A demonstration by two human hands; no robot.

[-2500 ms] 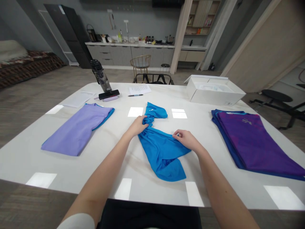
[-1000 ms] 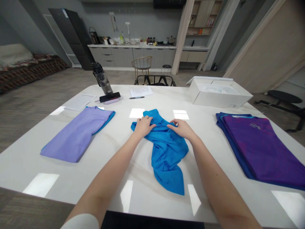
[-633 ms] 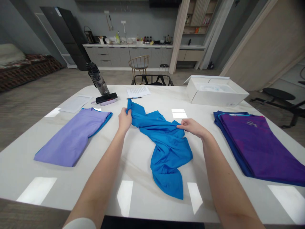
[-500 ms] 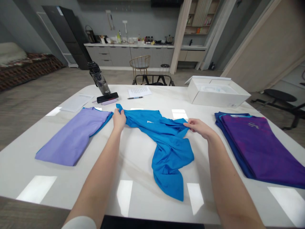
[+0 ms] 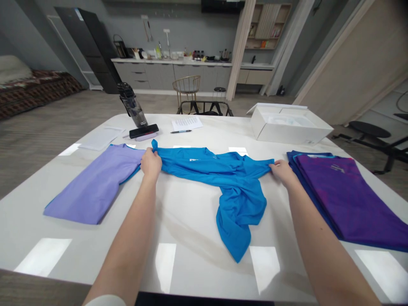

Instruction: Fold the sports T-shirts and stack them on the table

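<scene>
A blue garment (image 5: 204,168) is stretched sideways over the white table (image 5: 188,221), its lower part bunched and hanging towards the near edge on the right. My left hand (image 5: 151,163) is closed on its left end, beside the folded lavender garment (image 5: 92,185). Its right corner is pinched in my right hand (image 5: 282,171), near the folded purple garment (image 5: 353,195), which lies on dark blue fabric at the right. A small white mark shows on the blue garment's upper left part.
Towards the table's far side are a clear bottle (image 5: 134,108), a black phone (image 5: 144,131), a pen (image 5: 181,131), printed paper (image 5: 187,123) and, at right, an open white box (image 5: 287,124). Another sheet (image 5: 101,138) lies at left. A black chair (image 5: 205,108) stands beyond.
My hands have moved apart, the right one rightwards and the left one slightly leftwards. The blue garment's upper part is stretched wider and straighter, and its bunched part has shifted right.
</scene>
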